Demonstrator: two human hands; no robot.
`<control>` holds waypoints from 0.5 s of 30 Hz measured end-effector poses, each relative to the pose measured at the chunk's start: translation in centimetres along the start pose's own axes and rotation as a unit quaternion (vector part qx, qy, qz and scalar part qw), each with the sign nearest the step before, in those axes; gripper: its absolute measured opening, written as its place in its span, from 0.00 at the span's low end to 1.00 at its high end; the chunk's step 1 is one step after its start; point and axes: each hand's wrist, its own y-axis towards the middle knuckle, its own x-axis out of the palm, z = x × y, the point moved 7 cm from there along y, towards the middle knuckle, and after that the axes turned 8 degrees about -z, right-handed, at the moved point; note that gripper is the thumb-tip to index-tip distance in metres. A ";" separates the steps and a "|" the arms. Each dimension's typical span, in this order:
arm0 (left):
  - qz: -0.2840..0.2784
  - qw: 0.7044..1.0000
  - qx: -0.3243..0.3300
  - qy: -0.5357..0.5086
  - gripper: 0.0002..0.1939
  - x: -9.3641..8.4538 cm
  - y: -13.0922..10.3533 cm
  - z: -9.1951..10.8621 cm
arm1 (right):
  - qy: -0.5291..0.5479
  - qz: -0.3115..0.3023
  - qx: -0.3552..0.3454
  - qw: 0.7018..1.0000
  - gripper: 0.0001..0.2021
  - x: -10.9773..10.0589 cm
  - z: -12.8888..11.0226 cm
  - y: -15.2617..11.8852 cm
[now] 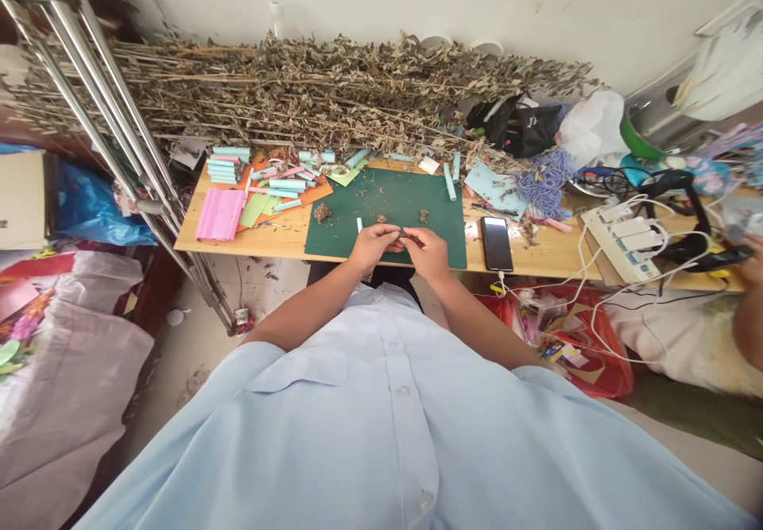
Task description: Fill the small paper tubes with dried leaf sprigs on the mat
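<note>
Over the near edge of a green mat [387, 188], my left hand [374, 245] and my right hand [427, 252] meet with fingertips pinched together. A small dark bit shows between them, too small to name. Just beyond the hands, little clumps of dried plant [381, 218] lie on the mat, with another clump [424, 215] to the right. A larger dried ball [322, 212] rests at the mat's left side. A short light-blue paper roll [359, 225] stands out close to my left hand.
Dried leafy stalks [298, 93] are heaped along the wall. Pink papers [220, 214] and paper rolls [286, 186] lie left; a phone [497, 244], purple cord [545, 184] and power strip [620, 236] right. Crutches [107, 77] lean at left. Another person's arm [752, 307] shows far right.
</note>
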 end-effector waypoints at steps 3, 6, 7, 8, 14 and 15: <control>0.004 1.000 -0.002 0.007 0.18 0.1 -0.1 0.1 | -0.004 -0.010 0.013 1.000 0.10 0.2 0.2 0.3; 0.002 1.000 -0.007 0.010 0.17 0.3 -0.2 0.1 | 0.004 -0.020 -0.004 1.000 0.08 0.2 0.0 0.5; 0.001 1.000 -0.008 0.010 0.16 0.3 -0.2 0.1 | 0.011 -0.022 -0.010 1.000 0.08 0.2 0.0 0.5; 0.001 1.000 -0.008 0.009 0.16 0.3 -0.2 0.1 | 0.017 -0.024 -0.014 0.999 0.08 0.2 0.0 0.6; -0.002 1.000 -0.018 0.022 0.14 0.5 -0.3 0.1 | 0.040 -0.044 0.011 0.998 0.07 0.2 0.7 0.8; -0.005 1.000 -0.018 0.023 0.15 0.5 -0.3 0.1 | 0.047 -0.046 0.017 0.998 0.08 0.2 0.8 0.8</control>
